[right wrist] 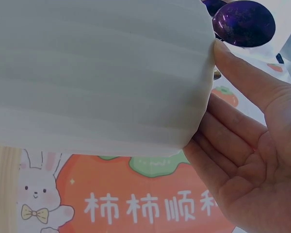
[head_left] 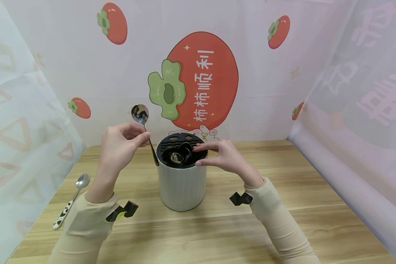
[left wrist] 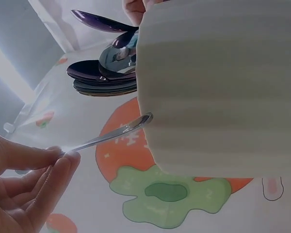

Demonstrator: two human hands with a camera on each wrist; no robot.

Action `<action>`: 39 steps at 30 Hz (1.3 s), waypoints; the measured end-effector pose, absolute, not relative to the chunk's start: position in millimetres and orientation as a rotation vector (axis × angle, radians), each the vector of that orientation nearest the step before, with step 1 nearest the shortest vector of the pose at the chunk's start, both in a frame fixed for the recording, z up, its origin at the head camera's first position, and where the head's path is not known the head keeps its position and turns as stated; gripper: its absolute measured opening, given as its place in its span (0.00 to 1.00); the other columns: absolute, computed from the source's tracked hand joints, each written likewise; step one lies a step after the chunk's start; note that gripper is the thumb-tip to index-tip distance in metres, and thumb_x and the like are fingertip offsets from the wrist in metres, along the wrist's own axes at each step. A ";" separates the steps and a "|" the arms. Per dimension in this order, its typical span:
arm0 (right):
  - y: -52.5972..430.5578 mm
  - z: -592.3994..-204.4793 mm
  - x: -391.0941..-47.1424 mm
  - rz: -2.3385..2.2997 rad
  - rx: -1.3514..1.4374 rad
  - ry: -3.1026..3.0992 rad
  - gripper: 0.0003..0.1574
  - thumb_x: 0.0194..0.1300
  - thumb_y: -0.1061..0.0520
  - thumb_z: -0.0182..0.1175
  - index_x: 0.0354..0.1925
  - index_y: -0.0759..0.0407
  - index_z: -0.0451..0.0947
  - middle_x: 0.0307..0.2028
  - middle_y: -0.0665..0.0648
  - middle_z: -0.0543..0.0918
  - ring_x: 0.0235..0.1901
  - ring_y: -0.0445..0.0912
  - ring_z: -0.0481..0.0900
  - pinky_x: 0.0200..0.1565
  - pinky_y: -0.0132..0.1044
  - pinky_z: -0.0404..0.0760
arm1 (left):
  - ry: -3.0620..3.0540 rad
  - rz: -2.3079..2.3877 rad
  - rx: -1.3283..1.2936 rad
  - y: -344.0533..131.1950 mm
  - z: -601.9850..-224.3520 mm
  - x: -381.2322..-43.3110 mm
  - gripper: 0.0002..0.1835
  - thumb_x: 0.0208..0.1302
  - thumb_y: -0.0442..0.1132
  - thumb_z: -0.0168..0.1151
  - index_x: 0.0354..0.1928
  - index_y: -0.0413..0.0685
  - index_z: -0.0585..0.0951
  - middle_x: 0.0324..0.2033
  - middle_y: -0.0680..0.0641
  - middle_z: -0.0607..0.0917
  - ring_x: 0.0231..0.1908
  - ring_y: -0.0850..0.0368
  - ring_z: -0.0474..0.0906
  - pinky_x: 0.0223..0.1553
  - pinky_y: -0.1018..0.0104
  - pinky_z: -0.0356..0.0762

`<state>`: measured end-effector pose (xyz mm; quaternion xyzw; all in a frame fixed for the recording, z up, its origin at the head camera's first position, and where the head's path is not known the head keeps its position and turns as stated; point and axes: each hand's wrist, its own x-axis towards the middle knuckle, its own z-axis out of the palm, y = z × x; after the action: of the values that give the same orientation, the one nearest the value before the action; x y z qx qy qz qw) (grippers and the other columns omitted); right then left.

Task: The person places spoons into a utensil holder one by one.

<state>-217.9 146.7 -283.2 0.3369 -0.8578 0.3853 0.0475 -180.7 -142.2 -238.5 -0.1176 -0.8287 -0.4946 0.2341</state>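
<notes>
My left hand [head_left: 120, 145] pinches a shiny metal spoon [head_left: 140, 113] near its neck between thumb and fingers. The bowl points up, and the handle slants down to its end beside the left rim of a white ribbed utensil holder [head_left: 182, 189]. That handle [left wrist: 116, 133] overlaps the rim in the left wrist view. Several dark, glossy spoons [head_left: 186, 147] stand bowl-up in the holder's black slotted top. At the right rim, my right hand [head_left: 227, 156] rests with thumb in front and fingers extended over the top; in the right wrist view its fingertips are partly hidden behind the holder.
Another spoon [head_left: 66, 212], with a black-and-white patterned handle, lies on the wooden table [head_left: 191, 238] at the left, beside my left sleeve. Behind the table hangs a white cloth [head_left: 250, 110] printed with red persimmons. Pale cloth sides flank the table.
</notes>
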 end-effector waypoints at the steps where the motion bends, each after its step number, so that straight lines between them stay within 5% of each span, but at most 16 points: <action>1: 146.7 -283.4 -218.0 1.175 1.028 -2.616 0.24 0.50 0.46 0.72 0.47 0.46 0.84 0.51 0.46 0.83 0.56 0.37 0.77 0.61 0.38 0.72 | -2.267 -1.369 -0.326 -141.8 -237.9 -180.9 0.08 0.57 0.38 0.68 0.34 0.38 0.84 0.29 0.39 0.86 0.24 0.66 0.84 0.31 0.71 0.82; 39: 146.8 -285.5 -219.3 1.190 1.021 -2.614 0.24 0.51 0.46 0.72 0.48 0.46 0.84 0.51 0.47 0.83 0.56 0.37 0.77 0.61 0.38 0.72 | -2.271 -1.263 -0.367 -130.2 -236.5 -185.4 0.04 0.56 0.34 0.68 0.31 0.40 0.84 0.25 0.42 0.87 0.22 0.67 0.83 0.29 0.77 0.79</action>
<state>-219.3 146.8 -285.5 0.3346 -0.8566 0.3900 0.0467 -185.4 -130.2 -236.5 -0.1353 -0.8365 -0.4652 0.2558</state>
